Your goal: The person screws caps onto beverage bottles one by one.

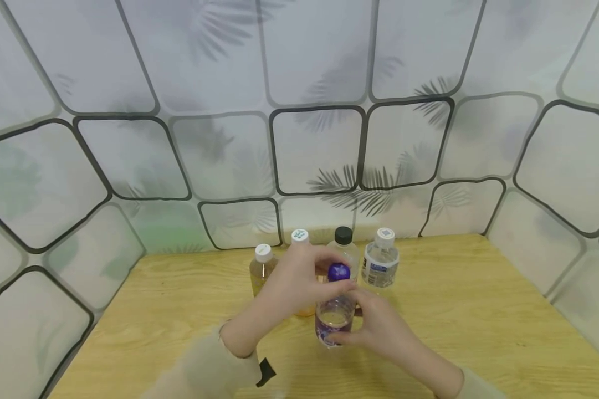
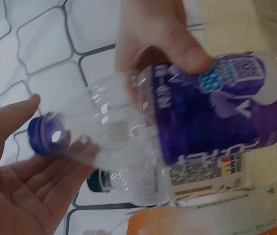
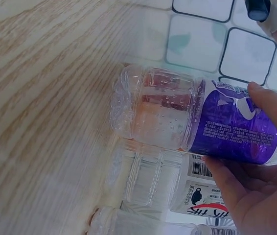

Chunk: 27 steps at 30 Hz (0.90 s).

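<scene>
A clear plastic bottle point(image 1: 334, 316) with a purple label and a purple-blue cap point(image 1: 339, 272) stands upright at the front of a group of bottles. My right hand point(image 1: 385, 328) grips its body at the label, thumb on the near side. Around the cap, my left hand point(image 1: 301, 275) is spread. In the left wrist view the thumb of the left hand point(image 2: 40, 188) is apart from the cap, and its fingers lie loosely behind the neck. The purple label point(image 3: 236, 125) shows between the right thumb and fingers in the right wrist view.
Behind stand several bottles: a yellowish one point(image 1: 262, 271) with a white cap, an orange one with a white cap point(image 1: 300, 237) partly hidden by my left hand, a black-capped clear one point(image 1: 343, 244), and a clear one point(image 1: 380, 266) at right. The wooden table point(image 1: 459, 310) meets a patterned wall point(image 1: 319, 149).
</scene>
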Available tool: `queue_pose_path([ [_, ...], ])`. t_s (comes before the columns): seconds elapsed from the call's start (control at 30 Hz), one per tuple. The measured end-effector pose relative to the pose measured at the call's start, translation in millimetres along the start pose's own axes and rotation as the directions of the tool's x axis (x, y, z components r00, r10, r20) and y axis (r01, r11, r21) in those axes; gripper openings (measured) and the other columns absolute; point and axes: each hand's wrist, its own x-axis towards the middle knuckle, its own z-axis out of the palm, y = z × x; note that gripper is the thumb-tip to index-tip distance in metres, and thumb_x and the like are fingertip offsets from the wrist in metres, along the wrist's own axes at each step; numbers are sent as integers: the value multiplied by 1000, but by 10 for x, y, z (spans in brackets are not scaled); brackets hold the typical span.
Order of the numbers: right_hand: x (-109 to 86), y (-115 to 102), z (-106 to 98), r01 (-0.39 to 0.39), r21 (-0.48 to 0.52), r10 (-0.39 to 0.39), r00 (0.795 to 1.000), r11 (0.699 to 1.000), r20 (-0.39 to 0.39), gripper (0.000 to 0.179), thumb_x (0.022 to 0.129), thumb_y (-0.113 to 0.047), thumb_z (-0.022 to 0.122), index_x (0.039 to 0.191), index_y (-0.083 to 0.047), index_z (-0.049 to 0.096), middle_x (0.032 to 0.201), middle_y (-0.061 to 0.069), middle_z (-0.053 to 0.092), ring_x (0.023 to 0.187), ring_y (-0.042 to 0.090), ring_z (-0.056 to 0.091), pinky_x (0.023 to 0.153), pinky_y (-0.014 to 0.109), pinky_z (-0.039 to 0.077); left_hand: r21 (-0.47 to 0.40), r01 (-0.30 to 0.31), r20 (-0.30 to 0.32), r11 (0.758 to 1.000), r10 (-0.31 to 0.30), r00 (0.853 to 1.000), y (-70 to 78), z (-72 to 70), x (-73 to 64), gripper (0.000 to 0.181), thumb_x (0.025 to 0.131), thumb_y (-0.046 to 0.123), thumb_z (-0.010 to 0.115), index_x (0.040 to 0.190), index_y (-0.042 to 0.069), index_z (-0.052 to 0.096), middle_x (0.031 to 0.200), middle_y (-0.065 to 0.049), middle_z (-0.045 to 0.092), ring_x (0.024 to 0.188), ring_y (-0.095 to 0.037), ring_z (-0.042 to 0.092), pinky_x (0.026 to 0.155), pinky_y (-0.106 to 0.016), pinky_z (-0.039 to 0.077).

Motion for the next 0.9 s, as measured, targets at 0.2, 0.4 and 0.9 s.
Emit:
queue_pose_path([
  [0.2,-2,6,0,-4,-8,4,1000,1000,-8,85,74,-27,99,145,0,58,134,17,71,115,36,73,86,26,65,104,6,-111,995,6,994,7,125,-17,25,85,30,92,103,15,82,91,4,81,75,-5,68,64,-17,56],
  [0.4,3,11,-9,1,2,-1,1000,1000,1,83,74,-26,99,142,1,60,132,16,73,114,36,74,86,25,65,12,4,31,1000,-5,1000,-22,52,18,24,88,23,89,109,13,82,106,-1,82,91,-10,73,76,-17,59],
  [0.9,37,11,-18,25,-24,-25,1000,999,15,75,72,-23,99,135,-2,66,127,14,75,108,34,76,81,25,65,87,7,-6,996,-6,1000,-9,48,-30,34,92,31,85,120,12,78,114,-2,82,107,-22,78,86,-24,62],
])
